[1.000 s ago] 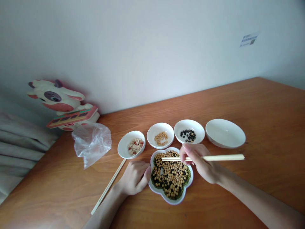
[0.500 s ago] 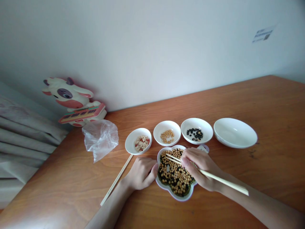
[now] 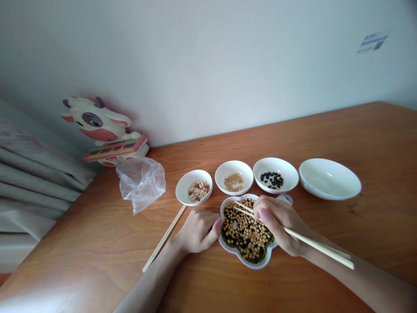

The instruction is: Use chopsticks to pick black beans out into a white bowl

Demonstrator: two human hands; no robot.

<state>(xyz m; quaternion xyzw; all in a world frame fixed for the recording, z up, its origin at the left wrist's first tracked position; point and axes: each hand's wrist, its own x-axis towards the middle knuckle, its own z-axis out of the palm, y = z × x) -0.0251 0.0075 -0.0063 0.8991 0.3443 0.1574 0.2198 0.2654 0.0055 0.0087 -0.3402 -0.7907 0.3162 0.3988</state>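
My right hand (image 3: 282,224) is closed around a pair of chopsticks (image 3: 317,248). Their tips, slightly apart, are over the upper part of a flower-shaped dish (image 3: 224,245) with a pale rim. The dish holds yellow soybeans (image 3: 246,230) mixed with black beans and small green grains. My left hand (image 3: 199,232) lies on the table with curled fingers, its thumb against the dish's left rim. Behind the dish stand white bowls: one with peanuts and flat pale seeds (image 3: 198,191), one with soybeans (image 3: 233,181), and one with black beans (image 3: 273,179).
A larger bowl (image 3: 325,178) with nothing in it stands at the right of the row. A second pair of chopsticks (image 3: 164,238) lies beside my left forearm. At the back left are a crumpled plastic bag (image 3: 141,182) and a cow toy with a keyboard (image 3: 106,130), near a curtain (image 3: 35,191).
The whole view has shifted slightly, so everything appears a little further right and higher. In my right hand the chopsticks' rear ends have spread apart. My left hand stays at the dish's rim.
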